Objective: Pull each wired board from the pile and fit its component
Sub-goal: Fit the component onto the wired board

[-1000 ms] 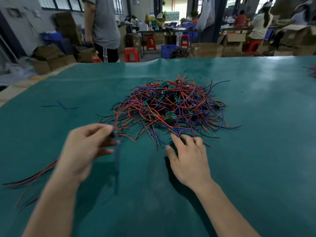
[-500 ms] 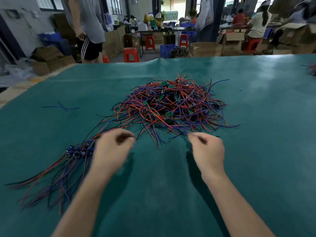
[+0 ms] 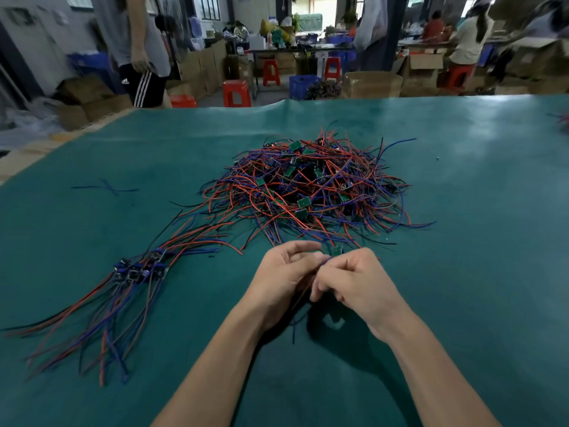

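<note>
Both hands, left hand (image 3: pixel 288 266) and right hand (image 3: pixel 354 278), pinch one wired board (image 3: pixel 337 250); finished bundle (image 3: pixel 138 269) small, pile (image 3: pixel 311 186) still large.

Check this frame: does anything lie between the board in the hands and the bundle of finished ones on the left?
Nothing visible does. Both hands, left hand and right hand, hold the wired board; only bare green mat lies between it and the finished bundle.

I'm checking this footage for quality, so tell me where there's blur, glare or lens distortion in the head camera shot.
Head view: the tangled wire pile is sharp; both hands, left and right, are fairly clear. The background workshop is soft, and the standing person is smeared. Pale glare sits on the green mat at far right. Wide-angle distortion bends the mat's far edge.
</note>
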A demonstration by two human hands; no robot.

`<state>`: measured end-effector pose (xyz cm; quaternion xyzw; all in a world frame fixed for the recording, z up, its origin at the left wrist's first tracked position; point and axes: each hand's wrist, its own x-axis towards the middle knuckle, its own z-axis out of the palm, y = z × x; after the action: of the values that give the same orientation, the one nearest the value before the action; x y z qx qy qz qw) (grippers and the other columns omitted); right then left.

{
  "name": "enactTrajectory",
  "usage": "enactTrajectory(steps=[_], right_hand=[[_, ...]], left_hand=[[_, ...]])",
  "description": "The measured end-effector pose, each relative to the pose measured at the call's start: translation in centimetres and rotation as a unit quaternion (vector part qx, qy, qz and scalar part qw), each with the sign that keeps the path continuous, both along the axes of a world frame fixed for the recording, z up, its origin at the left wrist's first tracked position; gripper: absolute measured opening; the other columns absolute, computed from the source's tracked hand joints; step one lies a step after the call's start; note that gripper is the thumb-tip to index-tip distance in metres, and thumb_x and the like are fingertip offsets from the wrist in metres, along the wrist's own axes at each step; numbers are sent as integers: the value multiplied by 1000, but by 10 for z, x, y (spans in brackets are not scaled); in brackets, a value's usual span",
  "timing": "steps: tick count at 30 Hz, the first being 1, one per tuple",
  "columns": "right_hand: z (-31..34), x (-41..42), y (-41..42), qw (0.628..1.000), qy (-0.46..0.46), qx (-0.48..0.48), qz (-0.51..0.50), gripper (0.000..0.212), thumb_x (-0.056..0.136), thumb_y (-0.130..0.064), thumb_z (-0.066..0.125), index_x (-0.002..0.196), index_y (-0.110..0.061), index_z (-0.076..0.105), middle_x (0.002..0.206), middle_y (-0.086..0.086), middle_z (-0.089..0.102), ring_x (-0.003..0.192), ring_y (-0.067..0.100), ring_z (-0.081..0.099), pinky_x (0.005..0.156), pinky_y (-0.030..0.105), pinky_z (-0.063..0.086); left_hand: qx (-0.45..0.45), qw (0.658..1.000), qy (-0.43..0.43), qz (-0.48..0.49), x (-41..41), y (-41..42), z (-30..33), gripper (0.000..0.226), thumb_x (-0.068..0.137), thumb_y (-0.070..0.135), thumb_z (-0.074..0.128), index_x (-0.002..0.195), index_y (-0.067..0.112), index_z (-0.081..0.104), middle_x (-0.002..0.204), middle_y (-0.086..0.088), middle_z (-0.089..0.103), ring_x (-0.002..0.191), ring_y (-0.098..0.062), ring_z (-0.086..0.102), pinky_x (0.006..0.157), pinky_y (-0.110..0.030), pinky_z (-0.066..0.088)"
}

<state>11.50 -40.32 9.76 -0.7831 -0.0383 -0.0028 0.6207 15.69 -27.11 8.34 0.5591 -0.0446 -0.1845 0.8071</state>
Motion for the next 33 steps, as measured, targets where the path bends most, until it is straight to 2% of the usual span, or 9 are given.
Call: enactTrajectory(steps=[4, 9, 11, 14, 17, 19, 24, 29, 33], right_hand=[[-1, 2, -3, 998, 5, -48, -32, 25, 62, -31, 55, 52, -16, 72, 56, 9, 67, 47, 5, 46, 51, 19, 35], [-6, 6, -13, 960, -17, -155, -232, 32, 71, -41, 56, 66, -10, 64, 54, 7, 55, 55, 19, 48, 54, 36, 42], [-3, 7, -12, 975, 25, -13, -221, 28, 84, -38, 61, 73, -13, 68, 57, -6, 64, 55, 15, 49, 47, 30, 34], [3, 6, -10, 963, 76, 220, -134, 27, 97, -21, 62, 74, -13, 73, 79, 12, 73, 54, 18, 51, 39, 23, 29], [5, 3, -17, 950, 68, 287, -99, 11, 90, -10, 68, 94, -8, 78, 88, 16, 67, 63, 20, 58, 46, 24, 38], [8, 3, -20, 934, 82, 341, -63, 25, 80, -8, 70, 104, -6, 76, 92, 16, 71, 64, 19, 62, 54, 24, 47], [9, 4, -22, 903, 42, 418, -91, 26, 69, -1, 72, 93, -9, 74, 89, 9, 76, 64, 11, 66, 55, 20, 52], [6, 5, -25, 934, -129, 283, -177, 24, 61, -14, 88, 83, -16, 78, 79, 6, 72, 64, 15, 62, 58, 23, 50], [-3, 5, -12, 958, -166, 79, -221, 17, 72, -26, 89, 86, -26, 80, 80, 1, 76, 71, 21, 71, 72, 49, 61]], left_hand=[[30, 999, -9, -2, 0, 1, 0, 20, 89, -10, 64, 108, -4, 62, 79, -8, 73, 60, -11, 67, 57, -18, 54], [-49, 998, 28, 22, 2, 6, 1, 20, 87, -14, 62, 99, 2, 66, 84, -9, 76, 67, -14, 72, 64, -20, 59], [-73, 996, 44, 7, 1, 8, 4, 21, 82, -8, 66, 98, 5, 66, 83, -6, 76, 67, -11, 72, 56, -17, 55], [-107, 992, 53, -38, 0, 11, 7, 27, 72, -2, 71, 97, 7, 67, 83, -5, 74, 66, -10, 70, 53, -16, 52], [-83, 994, 50, -55, -2, 11, 7, 24, 73, -4, 70, 94, 8, 66, 81, -7, 74, 66, -12, 71, 56, -16, 54], [-63, 995, 48, -65, -3, 10, 6, 21, 77, -7, 69, 91, 9, 65, 80, -8, 73, 67, -13, 72, 58, -17, 56], [-48, 994, 8, -99, -7, 7, 5, 16, 78, 0, 72, 89, 10, 66, 83, -12, 73, 74, -19, 74, 66, -24, 59], [-40, 989, -36, -136, -8, 5, 5, 15, 85, 14, 69, 96, 18, 78, 101, -13, 76, 94, -24, 74, 87, -34, 59], [-61, 987, -65, -132, -8, 5, 2, 20, 88, 9, 67, 105, 13, 77, 105, -10, 76, 95, -20, 74, 93, -35, 57]])
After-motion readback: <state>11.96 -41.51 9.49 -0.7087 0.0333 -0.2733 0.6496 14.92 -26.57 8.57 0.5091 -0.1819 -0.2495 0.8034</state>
